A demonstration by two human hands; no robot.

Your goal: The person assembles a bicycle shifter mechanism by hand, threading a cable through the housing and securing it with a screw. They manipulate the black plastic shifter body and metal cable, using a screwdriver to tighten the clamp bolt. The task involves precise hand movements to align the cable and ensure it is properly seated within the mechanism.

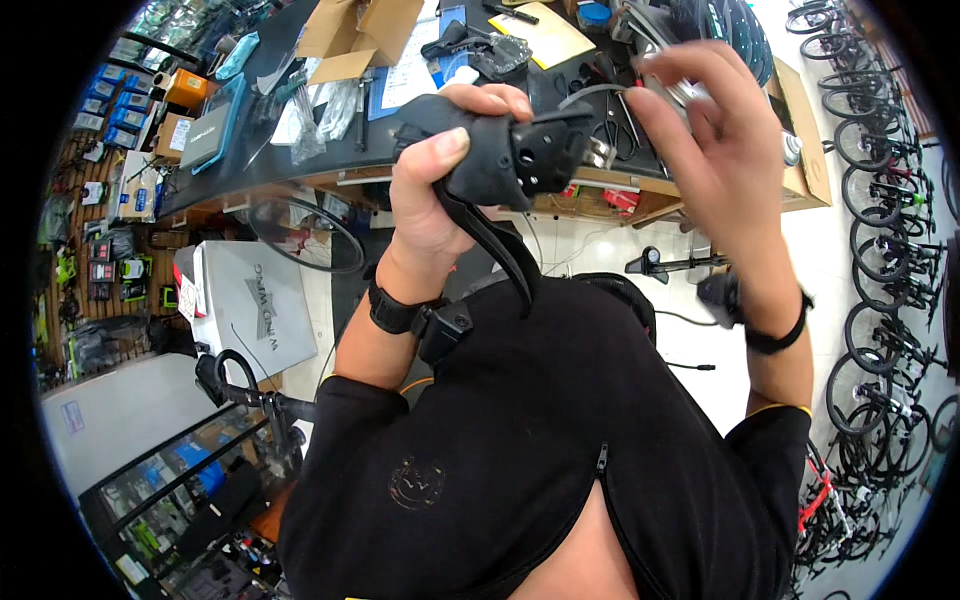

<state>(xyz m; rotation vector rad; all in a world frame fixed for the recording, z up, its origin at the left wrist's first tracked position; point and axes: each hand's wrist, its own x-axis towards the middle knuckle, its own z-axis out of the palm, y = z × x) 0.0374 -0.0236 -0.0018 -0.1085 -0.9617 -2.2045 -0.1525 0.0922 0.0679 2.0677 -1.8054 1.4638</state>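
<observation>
My left hand (430, 180) is wrapped round a black road-bike brake-shift lever (545, 155), raised over the bench's near edge. Its lever blade (495, 250) hangs down toward my chest, and the rubber hood (440, 120) is bunched on the body, baring a black end with round holes. From that end a thin grey cable or strip (592, 90) arches to the right. At its far end the thumb and forefinger of my right hand (710, 130) close together; this hand is somewhat smeared by motion.
Beyond my hands is a dark workbench (340, 150) with an open cardboard box (360, 40), plastic bags, papers and scissors (625, 135). A white carton (255, 310) and a wheel (305, 235) stand at left. Several bicycles (870, 230) line the right side.
</observation>
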